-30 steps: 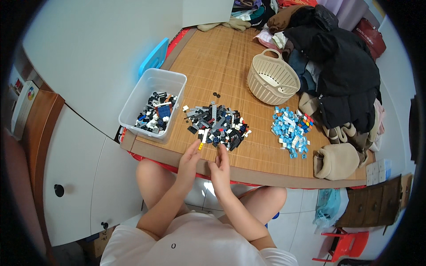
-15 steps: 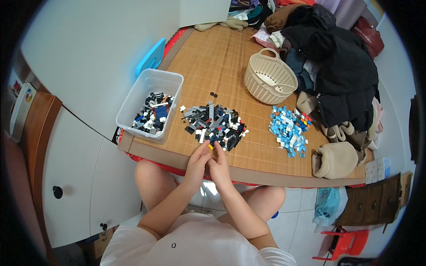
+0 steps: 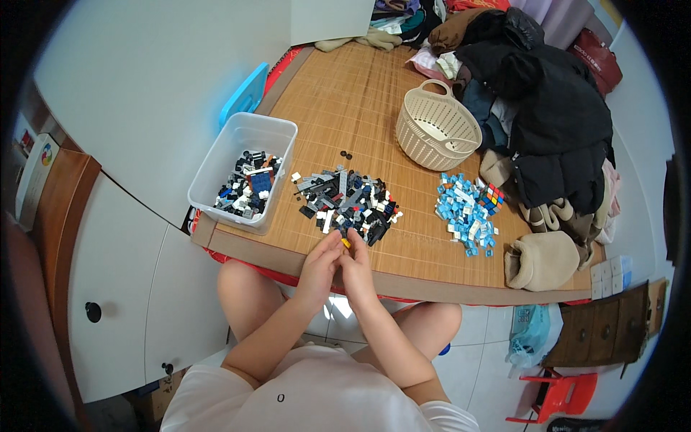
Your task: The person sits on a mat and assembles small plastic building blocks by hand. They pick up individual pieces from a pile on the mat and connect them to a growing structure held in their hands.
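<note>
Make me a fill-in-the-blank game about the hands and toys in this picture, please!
1. The small plastic piece at the fingertips of the left hand and the right hand is coloured ____.
2. The multicoloured cube-shaped puzzle lies at the edge of a pile of ____ and white plastic pieces.
3. The see-through rectangular plastic box stands on the person's ____ side of the pile of grey, black and white bricks.

Missing words: yellow; blue; left.

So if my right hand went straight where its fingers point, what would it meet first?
Your right hand would probably meet the near edge of the mixed brick pile first, though the hand's height is unclear.
</note>
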Motion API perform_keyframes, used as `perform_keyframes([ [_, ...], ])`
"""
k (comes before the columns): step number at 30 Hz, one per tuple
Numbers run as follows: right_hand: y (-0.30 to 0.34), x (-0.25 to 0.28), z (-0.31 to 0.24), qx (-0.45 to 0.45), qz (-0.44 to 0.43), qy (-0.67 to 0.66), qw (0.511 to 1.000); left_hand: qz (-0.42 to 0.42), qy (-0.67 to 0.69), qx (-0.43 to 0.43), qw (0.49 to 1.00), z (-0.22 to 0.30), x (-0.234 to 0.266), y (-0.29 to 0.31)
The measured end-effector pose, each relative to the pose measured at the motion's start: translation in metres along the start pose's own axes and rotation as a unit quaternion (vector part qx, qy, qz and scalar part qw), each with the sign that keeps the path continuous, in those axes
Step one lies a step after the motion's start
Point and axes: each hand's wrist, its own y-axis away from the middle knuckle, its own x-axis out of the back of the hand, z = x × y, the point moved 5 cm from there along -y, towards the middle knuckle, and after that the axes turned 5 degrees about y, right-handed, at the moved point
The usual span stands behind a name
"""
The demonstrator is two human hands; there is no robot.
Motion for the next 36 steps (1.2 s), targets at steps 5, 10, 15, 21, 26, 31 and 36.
perform_keyframes([
  [5, 0.002, 0.000, -0.003, 0.004, 0.007, 0.017, 1.000, -0.008, 0.016, -0.004, 1.000, -0.004, 0.002, -0.004],
  [10, 0.005, -0.004, -0.010, -0.014, -0.009, -0.030, 0.999, -0.002, 0.003, 0.006, 1.000, -0.003, -0.001, -0.004],
  [15, 0.010, -0.004, -0.008, -0.017, -0.014, -0.049, 0.999, -0.002, -0.013, 0.007, 1.000, -0.004, -0.002, -0.001],
  [21, 0.020, -0.004, -0.004, 0.028, -0.015, -0.104, 0.994, -0.003, -0.009, -0.025, 1.000, -0.008, -0.001, 0.004],
  [26, 0.029, -0.007, -0.013, 0.048, -0.028, -0.121, 0.991, 0.004, -0.011, -0.065, 0.998, -0.006, -0.004, 0.013],
  [31, 0.042, -0.022, -0.036, 0.078, -0.056, -0.130, 0.987, -0.009, -0.028, -0.107, 0.994, 0.020, -0.019, 0.032],
  [36, 0.053, -0.054, -0.064, 0.111, -0.111, -0.114, 0.981, -0.022, -0.039, -0.184, 0.982, 0.057, -0.023, 0.050],
])
